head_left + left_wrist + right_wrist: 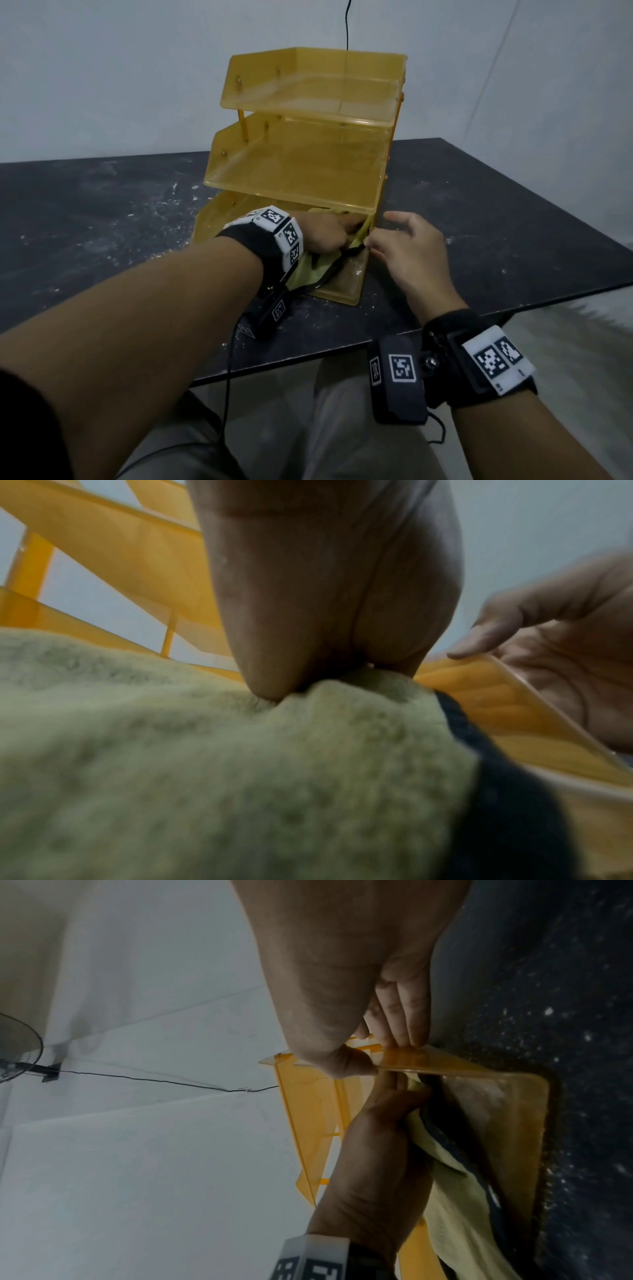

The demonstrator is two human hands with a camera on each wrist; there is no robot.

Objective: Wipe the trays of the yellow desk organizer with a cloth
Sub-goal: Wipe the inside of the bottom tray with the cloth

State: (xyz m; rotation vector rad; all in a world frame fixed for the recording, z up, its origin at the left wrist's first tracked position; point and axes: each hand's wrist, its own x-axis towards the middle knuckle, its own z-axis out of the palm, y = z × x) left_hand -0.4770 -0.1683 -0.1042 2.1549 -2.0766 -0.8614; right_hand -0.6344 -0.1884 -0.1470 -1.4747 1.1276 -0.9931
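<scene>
The yellow desk organizer [301, 164] stands mid-tabletop [102, 205]; its bottom tray [342, 287] holds the cloth [318, 270], bunched in the left hand [325, 233]'s grip; the right hand [407, 250] pinches the tray's right wall. A hard push may slide the light organizer toward the tabletop's far edge. Only the right wrist view shows the thumb-and-finger pinch; the left wrist view shows the cloth's fuzzy pile.

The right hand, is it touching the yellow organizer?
Touching: the right wrist view shows the right hand pinching the side wall of the organizer with thumb and fingers.
</scene>
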